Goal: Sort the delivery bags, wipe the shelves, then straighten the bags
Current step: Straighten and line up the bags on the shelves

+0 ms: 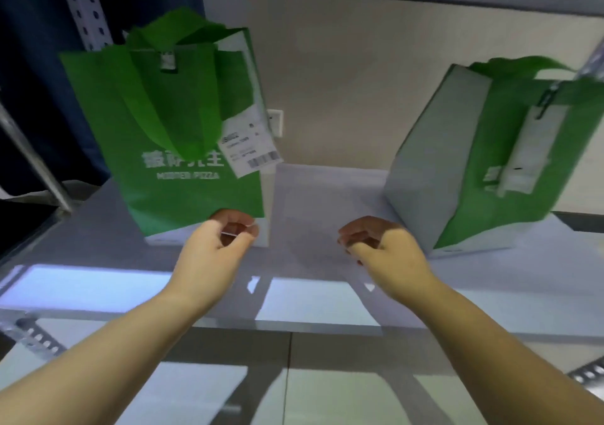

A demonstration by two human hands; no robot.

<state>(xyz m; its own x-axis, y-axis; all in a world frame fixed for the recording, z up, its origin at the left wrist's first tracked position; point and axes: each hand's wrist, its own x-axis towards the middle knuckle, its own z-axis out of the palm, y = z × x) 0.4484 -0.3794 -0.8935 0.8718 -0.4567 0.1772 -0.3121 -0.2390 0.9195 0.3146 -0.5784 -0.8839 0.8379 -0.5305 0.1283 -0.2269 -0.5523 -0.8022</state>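
Bags: I count two green-and-white delivery bags standing on the grey shelf (327, 202), well apart, with bare shelf between them.
Left bag (183, 150): it stands upright at the left, green face with white lettering toward me, its green handles (173, 98) folded down over that face.
Right bag (490, 170): it stands at the right, leaning, its white side panel turned toward the middle; its image is blurred.
Receipts: two, one on each bag. The receipt (250, 145) on the left bag hangs at its right edge with a barcode showing; the white slip (529, 153) on the right bag is too blurred for me to read.
Left hand (219, 248): one of my two bare hands, at the lower right corner of the left bag, fingers curled toward the thumb; I cannot tell whether they touch the bag.
Right hand (382, 245): over bare shelf between the bags, fingers loosely curled, holding nothing, apart from the right bag.
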